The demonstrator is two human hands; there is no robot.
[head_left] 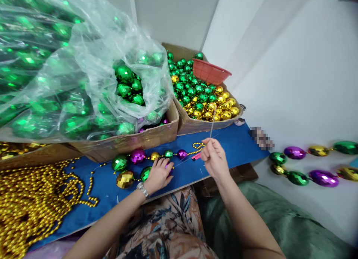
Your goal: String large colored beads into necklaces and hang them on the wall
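the left hand [158, 175] lies palm down over the near row of a bead strand [125, 179], its fingers spread a little over a green bead [145, 174] and a purple one [168, 168]; whether it grips them or only rests there, one cannot tell. a watch [143, 190] circles that wrist. the right hand [214, 157] is raised nearer the table's edge, fingers folded in a tight pinch on a thin clear thread [185, 161], which runs slantwise from beside the left fingers. a slim pale length [213, 122] also stands up from the right fingertips; whether it is the same thread cannot be told.

the bead strand lies on the blue table [173, 180], bent back at its left end into two rows, in green, gold and purple. at the far row's right end, a chain of small gold beads [198, 145] loops near a pink tag [196, 156].

behind stand a box [207, 125] of green and gold beads with a red basket [211, 72] tilted on top, and another box [134, 137] under a clear bag [103, 50] of green beads. a heap of gold strings [36, 203] covers the table's left end.
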